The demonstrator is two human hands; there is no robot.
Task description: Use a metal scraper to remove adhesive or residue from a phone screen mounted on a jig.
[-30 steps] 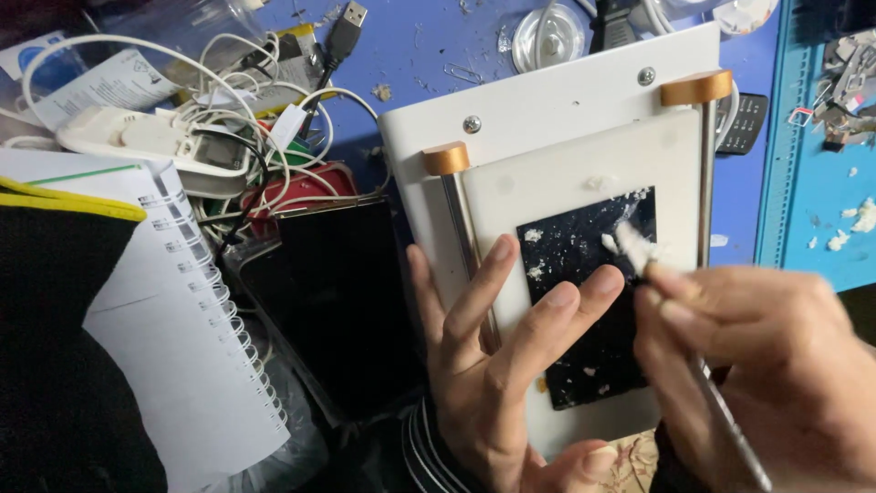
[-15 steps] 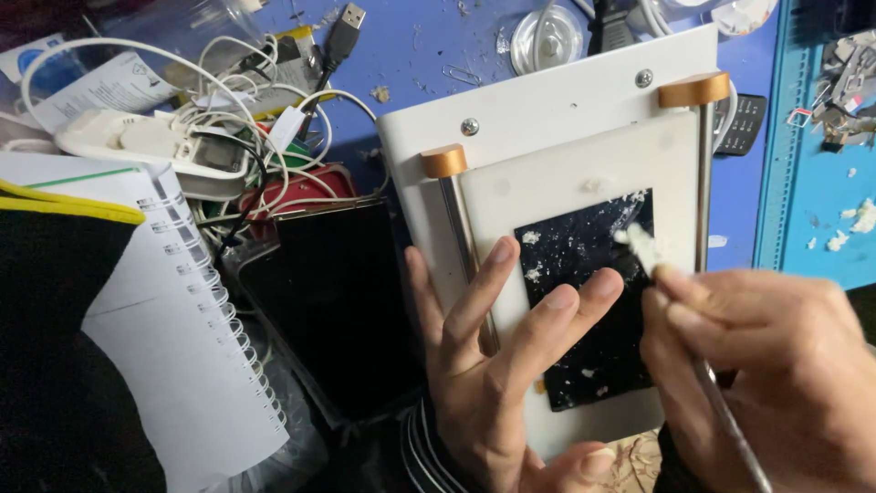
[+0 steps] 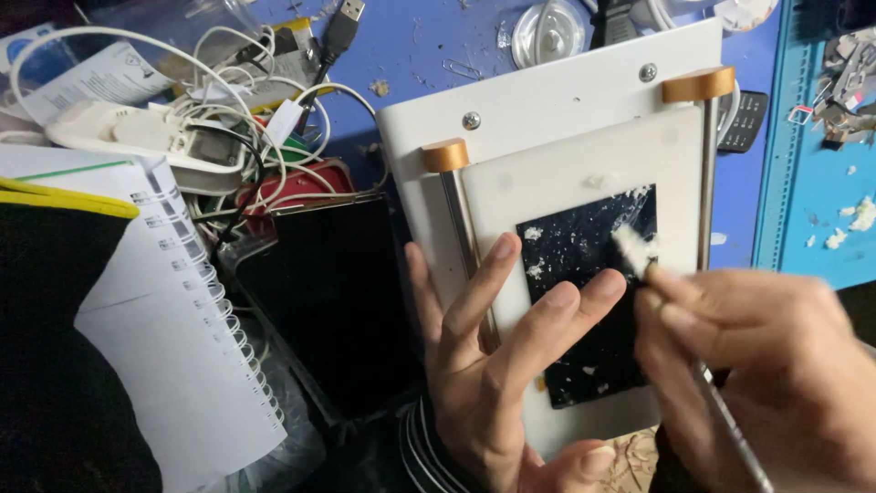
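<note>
**Scraping residue off a dark glass panel on a white work plate**

At the far left lies a white spiral-bound notebook (image 3: 173,365) with a yellow-edged black cover (image 3: 55,301) over part of it. Above it a tangle of white cables (image 3: 228,100) runs across a white power strip (image 3: 137,137), and a black USB plug (image 3: 342,27) points down onto the blue work mat (image 3: 438,46). Just right of the notebook sits a black rectangular phone screen (image 3: 338,301), face up, touching the clutter around it.

The left hand (image 3: 502,374) comes up from the bottom edge, a striped cuff at its wrist. Its fingers (image 3: 557,319) are spread and laid flat: the first two press on the lower left part of the dark glass panel (image 3: 584,246), pinning it down. That panel, speckled with white crumbs of residue, lies on the pale pad of a white flat work plate (image 3: 547,110) with two copper-coloured round knobs (image 3: 444,155) at its upper corners and metal rods down both sides.

The right hand (image 3: 757,365) is blurred. Its fingertips are pinched together around a thin metal-handled scraping tool (image 3: 721,420), whose tip carries a white clump (image 3: 631,248) and touches the panel's upper right area. At the far right white scraps (image 3: 853,219) dot a blue tray.
</note>
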